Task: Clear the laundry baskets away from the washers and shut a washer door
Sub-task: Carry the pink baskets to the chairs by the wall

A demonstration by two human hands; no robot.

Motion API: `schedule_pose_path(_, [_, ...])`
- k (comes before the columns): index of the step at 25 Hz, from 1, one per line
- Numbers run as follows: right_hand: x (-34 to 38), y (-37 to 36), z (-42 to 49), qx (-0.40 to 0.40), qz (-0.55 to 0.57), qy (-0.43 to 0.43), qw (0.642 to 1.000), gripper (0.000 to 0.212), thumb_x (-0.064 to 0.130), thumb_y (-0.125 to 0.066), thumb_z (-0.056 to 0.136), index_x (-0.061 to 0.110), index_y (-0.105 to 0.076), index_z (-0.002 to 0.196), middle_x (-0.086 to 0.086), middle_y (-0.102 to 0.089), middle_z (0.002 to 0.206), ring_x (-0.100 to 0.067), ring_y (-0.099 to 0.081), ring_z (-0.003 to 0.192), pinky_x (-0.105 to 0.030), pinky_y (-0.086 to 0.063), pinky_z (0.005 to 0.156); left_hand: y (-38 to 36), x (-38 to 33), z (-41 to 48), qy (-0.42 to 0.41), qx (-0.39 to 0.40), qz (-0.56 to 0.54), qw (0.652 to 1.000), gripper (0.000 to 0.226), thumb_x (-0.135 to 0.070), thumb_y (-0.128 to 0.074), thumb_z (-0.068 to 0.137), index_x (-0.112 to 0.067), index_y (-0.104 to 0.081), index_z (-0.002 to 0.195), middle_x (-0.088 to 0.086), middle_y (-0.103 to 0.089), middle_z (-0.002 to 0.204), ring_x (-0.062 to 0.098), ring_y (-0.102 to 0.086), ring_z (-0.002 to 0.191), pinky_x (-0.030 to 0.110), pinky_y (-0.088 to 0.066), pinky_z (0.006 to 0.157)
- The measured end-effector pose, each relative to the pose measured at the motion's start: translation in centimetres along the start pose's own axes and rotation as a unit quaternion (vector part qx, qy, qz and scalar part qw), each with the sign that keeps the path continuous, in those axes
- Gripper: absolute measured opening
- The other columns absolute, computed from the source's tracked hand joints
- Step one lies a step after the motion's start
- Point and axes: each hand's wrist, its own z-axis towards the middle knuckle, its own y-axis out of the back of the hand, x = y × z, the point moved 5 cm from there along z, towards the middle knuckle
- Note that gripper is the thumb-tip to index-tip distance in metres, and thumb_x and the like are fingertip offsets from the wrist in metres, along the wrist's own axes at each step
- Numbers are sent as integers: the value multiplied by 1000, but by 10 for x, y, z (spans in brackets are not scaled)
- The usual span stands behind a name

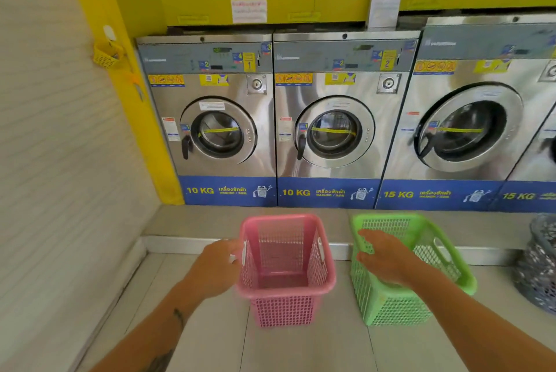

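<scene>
Currently two plastic mesh laundry baskets stand on the tiled floor in the lower centre of the frame, in front of a raised step below a row of front-loading washers. The pink basket (pixel 285 269) is left of the green basket (pixel 403 272); they sit side by side with a gap of bare floor between them. Both are upright, mouths up, and both look empty; the pink one's bare bottom is visible through its opening. Each is rectangular, with its long axis running from the near floor toward the washers, and with handle slots in its left and right walls.

The left hand (pixel 216 266) is at the pink basket's left rim, fingers at the handle slot; the grip appears closed on the rim, though blur hides detail. The right hand (pixel 382 257) lies over the green basket's left rim with fingers loosely curled at the edge; whether it grips cannot be told.

A grey basket (pixel 538 266) stands at the right edge of the frame, partly cut off.

Washer 1 (pixel 216 130) and washer 2 (pixel 334 130), both labelled 10 KG, fill the middle of the frame. The 15 KG washer (pixel 463 130) at the right shows its round door slightly ajar.
</scene>
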Motion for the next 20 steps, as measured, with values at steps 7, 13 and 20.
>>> schedule_pose_path(7, [-22, 8, 178, 65, -43, 25, 997, 61, 25, -52, 94, 14, -30, 150, -13, -38, 152, -27, -35, 140, -32, -30, 111, -32, 7, 127, 95, -6, 2, 995, 33, -17, -48, 94, -17, -58, 125, 1, -60, 128, 13, -56, 108, 18, -37, 86])
schedule_pose_path(13, [-53, -48, 291, 133, -47, -34, 989, 64, 39, -48, 75, 19, -48, 136, -12, -54, 135, -27, -61, 111, -35, -52, 90, -73, 71, 239, 126, -13, 47, 991, 50, -31, -54, 92, -21, -42, 140, 3, -50, 139, 21, -50, 123, 29, -42, 98])
schedule_pose_path(20, [-76, -107, 373, 170, -56, -153, 972, 72, 20, -54, 86, 19, -25, 152, -14, -32, 154, -32, -40, 136, -39, -38, 108, -156, 159, 349, 120, 76, 151, 978, 71, -41, -52, 86, -26, -21, 148, 8, -23, 157, 32, -31, 139, 49, -34, 109])
